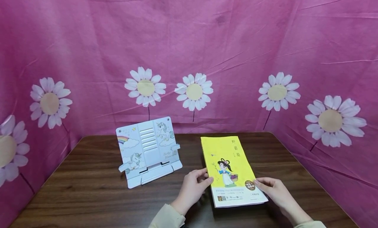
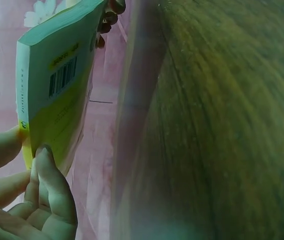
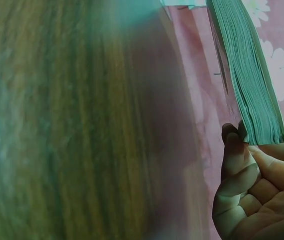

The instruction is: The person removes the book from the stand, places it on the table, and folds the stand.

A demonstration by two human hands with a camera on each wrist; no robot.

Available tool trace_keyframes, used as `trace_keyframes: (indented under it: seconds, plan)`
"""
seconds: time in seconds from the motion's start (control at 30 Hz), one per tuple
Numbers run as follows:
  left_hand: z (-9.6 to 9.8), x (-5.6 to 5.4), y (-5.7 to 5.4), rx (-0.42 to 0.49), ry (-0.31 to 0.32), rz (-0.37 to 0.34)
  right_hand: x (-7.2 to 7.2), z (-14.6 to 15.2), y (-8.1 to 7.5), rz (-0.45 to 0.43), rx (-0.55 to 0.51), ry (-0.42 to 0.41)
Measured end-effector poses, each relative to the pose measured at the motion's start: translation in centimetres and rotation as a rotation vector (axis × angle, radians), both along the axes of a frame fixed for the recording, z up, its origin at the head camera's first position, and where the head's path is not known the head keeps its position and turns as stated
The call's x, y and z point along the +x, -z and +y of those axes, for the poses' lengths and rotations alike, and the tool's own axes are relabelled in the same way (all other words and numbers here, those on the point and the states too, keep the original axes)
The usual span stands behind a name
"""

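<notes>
A yellow paperback book [image 1: 220,155] with a white lower band and a drawn girl on its cover is held off the table, front cover up. My left hand [image 1: 193,187] pinches its spine edge, thumb on the front and fingers beneath. On the opposite side my right hand [image 1: 276,192] grips the page edge near the lower corner. In the left wrist view the back of the book [image 2: 56,85] shows a barcode, with the left fingers [image 2: 54,185] against it. The right wrist view shows the closed page block [image 3: 254,85] between the right thumb and fingers [image 3: 237,170].
A white metal book stand [image 1: 149,149] with unicorn and rainbow pictures stands tilted back on the brown wooden table [image 1: 88,188], left of the book. Pink cloth [image 1: 189,41] printed with white daisies hangs behind the table and at both sides.
</notes>
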State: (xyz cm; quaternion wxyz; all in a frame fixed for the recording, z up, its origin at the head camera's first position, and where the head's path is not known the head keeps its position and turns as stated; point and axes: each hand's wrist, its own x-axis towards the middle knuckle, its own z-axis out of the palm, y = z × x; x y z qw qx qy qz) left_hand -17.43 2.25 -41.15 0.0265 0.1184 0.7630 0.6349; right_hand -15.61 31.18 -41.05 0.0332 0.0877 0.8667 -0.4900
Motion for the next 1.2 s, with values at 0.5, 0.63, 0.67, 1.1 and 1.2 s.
trace_keyframes:
  seconds: [0.5,0.63,0.67,1.1,1.2]
  plan:
    - [0.1,-0.7,0.9,-0.025,0.054,-0.062,-0.4,0.7,1.2,-0.037,0.023,-0.040]
    - [0.2,-0.8,1.2,-0.022,0.060,-0.094,-0.4,0.7,1.8,-0.023,0.031,-0.082]
    - [0.2,-0.9,1.2,-0.019,0.060,-0.100,-0.4,0.7,1.9,-0.021,0.037,-0.087]
    - [0.1,-1.1,1.6,-0.017,0.039,-0.186,-0.8,0.2,2.1,-0.050,0.105,-0.056]
    - [0.1,-1.2,1.7,-0.012,0.045,-0.206,-0.8,0.4,2.1,-0.044,0.101,-0.071]
